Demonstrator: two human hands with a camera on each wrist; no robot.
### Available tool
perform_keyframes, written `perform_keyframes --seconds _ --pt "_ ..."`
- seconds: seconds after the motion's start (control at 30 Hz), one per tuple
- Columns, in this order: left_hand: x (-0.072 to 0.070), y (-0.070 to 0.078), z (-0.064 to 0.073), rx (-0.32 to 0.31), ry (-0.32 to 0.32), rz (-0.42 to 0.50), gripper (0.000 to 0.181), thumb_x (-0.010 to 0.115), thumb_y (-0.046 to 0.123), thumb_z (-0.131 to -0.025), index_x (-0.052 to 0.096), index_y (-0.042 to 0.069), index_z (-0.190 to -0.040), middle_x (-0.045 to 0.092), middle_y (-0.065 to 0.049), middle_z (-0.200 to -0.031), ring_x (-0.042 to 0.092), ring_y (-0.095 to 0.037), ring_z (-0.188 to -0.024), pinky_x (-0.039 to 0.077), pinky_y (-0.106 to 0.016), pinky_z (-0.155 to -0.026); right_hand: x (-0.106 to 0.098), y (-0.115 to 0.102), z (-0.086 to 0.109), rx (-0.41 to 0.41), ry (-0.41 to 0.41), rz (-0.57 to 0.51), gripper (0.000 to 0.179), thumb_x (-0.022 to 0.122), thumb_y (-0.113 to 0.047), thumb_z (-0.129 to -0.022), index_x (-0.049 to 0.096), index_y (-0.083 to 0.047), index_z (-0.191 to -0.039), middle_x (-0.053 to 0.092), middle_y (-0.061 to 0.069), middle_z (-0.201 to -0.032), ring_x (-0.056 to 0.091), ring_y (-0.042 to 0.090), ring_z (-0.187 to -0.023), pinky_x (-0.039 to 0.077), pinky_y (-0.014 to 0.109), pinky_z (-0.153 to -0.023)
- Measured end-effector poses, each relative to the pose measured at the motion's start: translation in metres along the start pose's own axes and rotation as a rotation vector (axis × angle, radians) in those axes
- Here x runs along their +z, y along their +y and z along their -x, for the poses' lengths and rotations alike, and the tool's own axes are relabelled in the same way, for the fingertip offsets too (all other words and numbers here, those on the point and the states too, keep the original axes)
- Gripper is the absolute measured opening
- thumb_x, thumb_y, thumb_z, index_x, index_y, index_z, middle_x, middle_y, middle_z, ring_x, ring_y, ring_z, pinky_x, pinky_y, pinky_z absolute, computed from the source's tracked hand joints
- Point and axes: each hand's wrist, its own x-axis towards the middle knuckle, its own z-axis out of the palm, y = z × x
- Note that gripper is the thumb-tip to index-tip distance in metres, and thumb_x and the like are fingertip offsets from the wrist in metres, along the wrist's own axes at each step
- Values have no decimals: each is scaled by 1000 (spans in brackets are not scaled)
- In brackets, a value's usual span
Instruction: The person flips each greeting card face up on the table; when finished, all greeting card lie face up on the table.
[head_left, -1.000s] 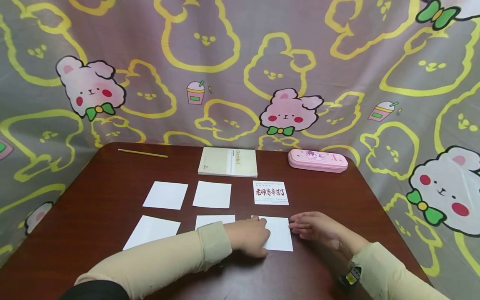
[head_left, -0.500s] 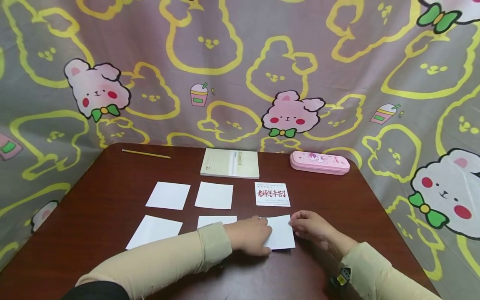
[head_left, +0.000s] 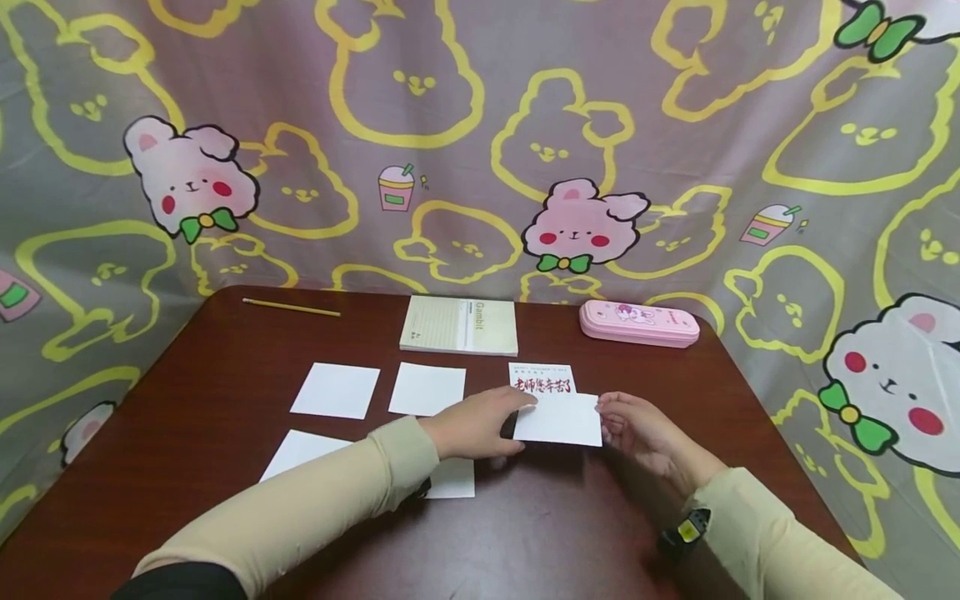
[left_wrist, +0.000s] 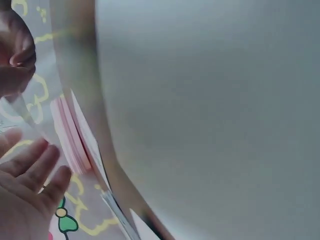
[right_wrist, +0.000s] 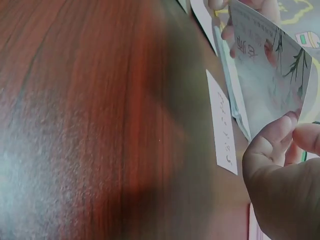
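In the head view my right hand [head_left: 648, 437] pinches the right edge of a white card [head_left: 558, 419], which is raised and tilted. Its printed face [right_wrist: 272, 65], with characters and green plant stems, shows in the right wrist view, where my thumb and finger grip its lower corner. At the card's left edge is my left hand [head_left: 480, 422], fingers extended and touching it, thumb apart below the corner. In the left wrist view its fingers [left_wrist: 37, 167] are spread beside the card. Behind the raised card lies a card with red characters [head_left: 540, 379], partly covered by it.
Several blank white cards lie to the left, including a back-row card [head_left: 335, 391] and another card [head_left: 427, 389]. A notebook [head_left: 459, 325], a yellow pencil [head_left: 291, 307] and a pink pencil case [head_left: 639, 323] lie along the far side of the brown table [head_left: 525, 542].
The front-right card has come up off the table and moved back over the character card, its right edge pinched by my right hand. My left hand has moved back beside it.
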Motion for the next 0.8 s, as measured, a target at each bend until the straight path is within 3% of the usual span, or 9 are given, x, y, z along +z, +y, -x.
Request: perform_keyframes --seconds 0.13,0.23,0.4,0.67,0.8 --pt "0 -7 1 36 62 31 40 74 12 -94 63 4 -132 66 -8 -130 62 -21 -121 46 -32 -106 0 -1 -1 16 6 -24 20 47 -2 -105 61 -11 -93 66 -2 -80 61 7 -72 52 21 -68" --pt "-1 -10 0 69 147 80 21 66 5 -96 69 4 -117 71 -5 -111 66 -18 -101 52 -32 -95 0 -1 -1 19 8 -35 23 46 -3 -106 65 -9 -94 68 -1 -81 62 7 -72 53 20 -68" --pt "-3 -14 0 56 276 168 8 59 3 -100 68 5 -100 65 1 -85 58 -12 -76 52 -30 -75 2 0 -2 1 -8 24 27 45 -5 -108 70 -5 -99 71 3 -88 66 10 -78 55 21 -72" --pt "-5 -14 -3 -43 318 220 6 60 5 -100 63 7 -96 67 -1 -83 54 -11 -70 48 -29 -67 6 1 -4 -11 0 129 12 50 -4 -107 62 -3 -105 69 3 -92 67 10 -81 56 23 -75" --pt "-6 -13 -4 -99 309 322 5 61 5 -100 64 5 -96 70 -3 -85 58 -12 -71 50 -28 -66 6 4 -6 -25 16 227 8 54 -10 -107 60 -3 -108 66 0 -89 62 11 -82 54 26 -75"
